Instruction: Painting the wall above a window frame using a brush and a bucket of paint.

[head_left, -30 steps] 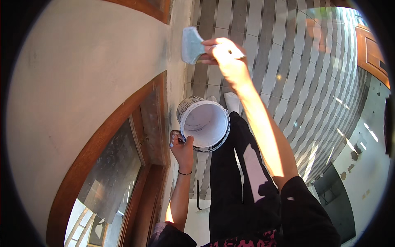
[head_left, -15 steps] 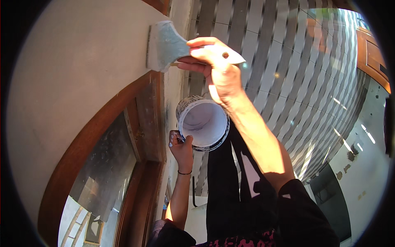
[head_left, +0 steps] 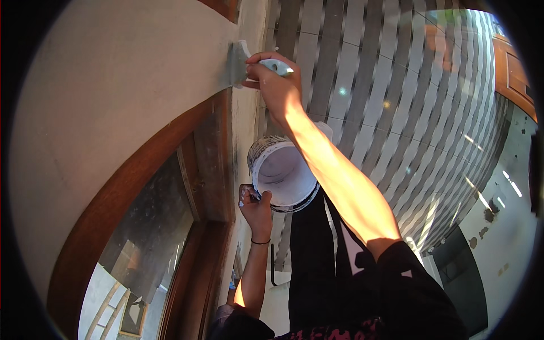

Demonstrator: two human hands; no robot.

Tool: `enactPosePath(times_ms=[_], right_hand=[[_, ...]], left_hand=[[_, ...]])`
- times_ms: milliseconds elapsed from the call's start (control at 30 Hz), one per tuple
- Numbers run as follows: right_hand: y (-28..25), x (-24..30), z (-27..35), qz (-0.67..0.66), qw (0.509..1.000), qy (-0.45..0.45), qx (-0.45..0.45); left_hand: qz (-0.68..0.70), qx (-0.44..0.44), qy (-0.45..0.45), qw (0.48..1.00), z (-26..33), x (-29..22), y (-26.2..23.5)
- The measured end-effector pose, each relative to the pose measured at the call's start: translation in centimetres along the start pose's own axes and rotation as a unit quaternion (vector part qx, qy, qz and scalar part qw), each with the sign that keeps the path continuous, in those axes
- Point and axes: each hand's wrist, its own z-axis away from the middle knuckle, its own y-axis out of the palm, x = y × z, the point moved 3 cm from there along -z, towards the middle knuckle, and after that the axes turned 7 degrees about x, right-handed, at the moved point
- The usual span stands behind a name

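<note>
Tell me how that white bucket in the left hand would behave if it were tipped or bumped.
The white bucket is open-topped and shows white paint inside, so tipping would likely spill. The left hand grips only its rim on one side, so a bump might swing it. It looks like thin plastic, probably light apart from the paint.

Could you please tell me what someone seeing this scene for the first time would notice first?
The sunlit right hand stands out near the top centre, pressing a wide brush against the pale wall. Below it, at the centre, the left hand grips the rim of a white bucket. A curved brown wooden window frame sweeps across the lower left.
</note>
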Motion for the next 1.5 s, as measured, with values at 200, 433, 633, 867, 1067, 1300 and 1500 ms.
enactPosePath(times_ms=[200, 433, 633, 867, 1067, 1300, 1500], right_hand=[[0.3, 6.8, 4.1, -0.04, 0.995, 0.016, 0.092], [-4.2, 6.9, 3.4, -0.188, 0.97, 0.024, 0.149], [-5.8, -2.8, 0.5, -0.193, 0.973, 0.079, 0.1], [-6.2, -5.1, -1.5, -0.144, 0.987, 0.06, 0.046], [-7.4, -5.4, -3.1, 0.001, 0.999, 0.045, 0.0], [-2.0, -1.6, -0.6, -0.012, 1.0, -0.014, 0.02], [-1.0, 3.1, 3.1, -0.078, 0.993, 0.005, 0.092]], left_hand=[[-0.01, -0.006, -0.013, 1.0, 0.3, 0.6, -0.5], [0.003, -0.002, -0.014, 1.0, 0.6, -0.4, -0.1], [0.001, -0.005, -0.023, 1.0, 0.6, -0.1, -0.3], [0.022, -0.019, -0.023, 0.999, 0.8, 0.6, -1.0], [-0.011, -0.007, -0.007, 1.0, 1.0, 0.9, -0.9], [-0.005, -0.012, -0.006, 1.0, 1.0, 0.3, -0.7], [0.01, -0.031, -0.036, 0.999, 1.0, 0.3, -0.4]])
